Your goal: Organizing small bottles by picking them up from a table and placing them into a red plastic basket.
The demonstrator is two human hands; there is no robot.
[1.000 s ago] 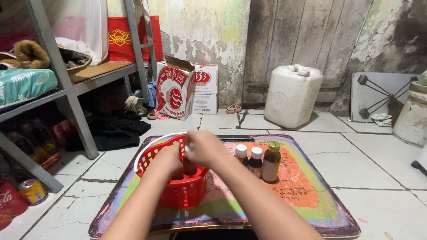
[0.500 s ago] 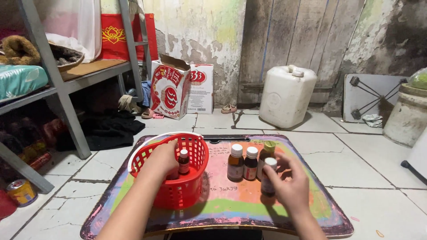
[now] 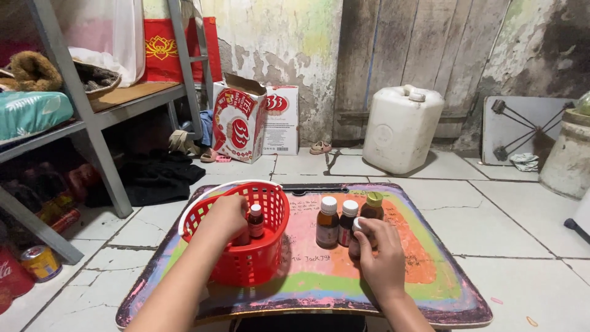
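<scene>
A red plastic basket (image 3: 246, 261) with a white handle stands on the left of a colourful low table (image 3: 430, 289). My left hand (image 3: 226, 216) reaches into the basket, its fingers around a small brown bottle with a white cap (image 3: 255, 221). My right hand (image 3: 382, 255) grips another small white-capped bottle (image 3: 356, 235) and holds it upright on the table. Just behind it stand three brown bottles in a row: two with white caps (image 3: 327, 222), (image 3: 348, 216) and one with a yellow cap (image 3: 372, 206).
A grey metal shelf frame (image 3: 98, 144) stands at the left with cans (image 3: 38, 263) on the floor by it. A printed cardboard box (image 3: 239, 120), a white jerrycan (image 3: 401, 129) and a round tub (image 3: 568, 157) stand on the tiled floor behind the table.
My right hand left the basket with a small bottle and brought it down onto the table in front of the row. My left hand stayed in the basket on its bottle.
</scene>
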